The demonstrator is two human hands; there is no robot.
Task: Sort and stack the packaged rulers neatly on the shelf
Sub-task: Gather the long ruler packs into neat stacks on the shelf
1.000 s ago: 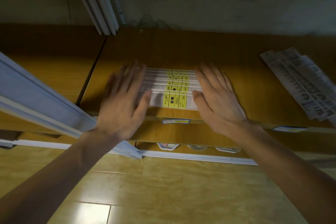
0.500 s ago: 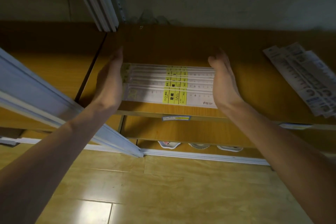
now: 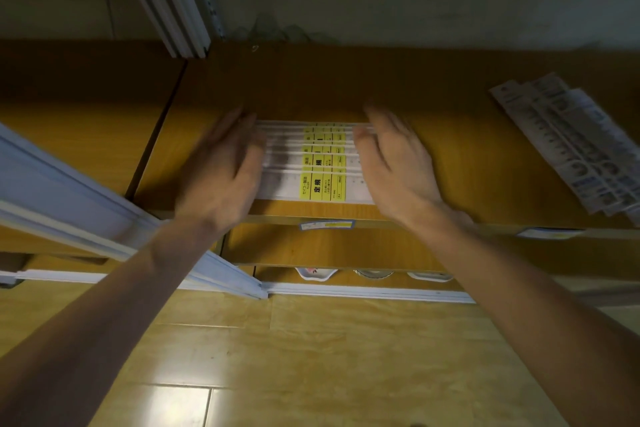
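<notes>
- Rulers (image 3: 313, 163) lie in a fanned row on the shelf (image 3: 450, 163), near its front edge, each in clear packaging with a yellow label across the middle.
- Judging by their look, they are light, thin and stiff along their length, and the glossy sleeves will likely slide over one another, so a push at one end could skew the whole row.
- Best hold, I'd say, is at the two short ends, palms squeezing inward to square them, then a flat press on top.
- Left hand (image 3: 221, 166) lies over the left end of the row, fingers straight and together, grip released, nothing pinched; it is blurred, so exact contact is hard to call.
- Right hand (image 3: 394, 163) covers the right end, fingers extended flat, grip likewise released, resting on or just over the packets.
- Second bundle of rulers (image 3: 571, 146) lies slanted at the far right of the same shelf, well apart, not yet squared.
</notes>
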